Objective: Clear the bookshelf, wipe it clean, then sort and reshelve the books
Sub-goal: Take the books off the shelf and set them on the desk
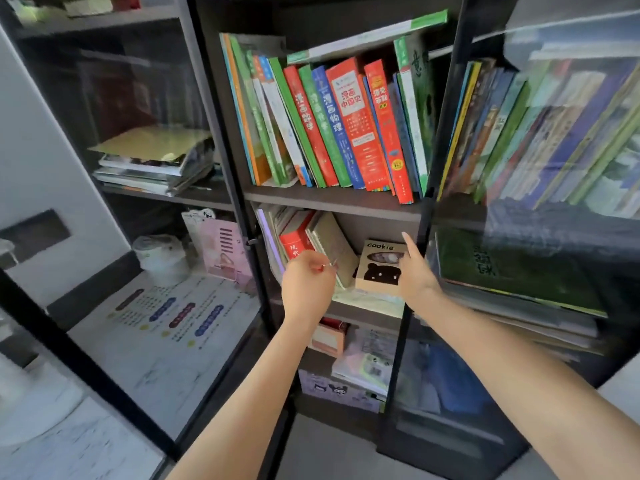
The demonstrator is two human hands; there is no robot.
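Note:
The dark bookshelf (332,197) stands with its glass doors swung out. Its upper shelf holds a tight row of red, green and blue books (346,123), with one green book (367,36) lying across their tops. On the shelf below, a red book (294,237) and beige books (334,244) lean left, next to a "cookie" box (377,268). My left hand (306,287) hovers with curled fingers just in front of the leaning books, and I see nothing plainly held in it. My right hand (415,268) reaches past the box's right side with its index finger straight.
The open right glass door (540,237) stands close to my right arm, with more books behind it. The left glass door (121,202) shows stacked magazines (152,164) and a pink box (221,247). Boxes and papers (346,368) fill the lowest shelves.

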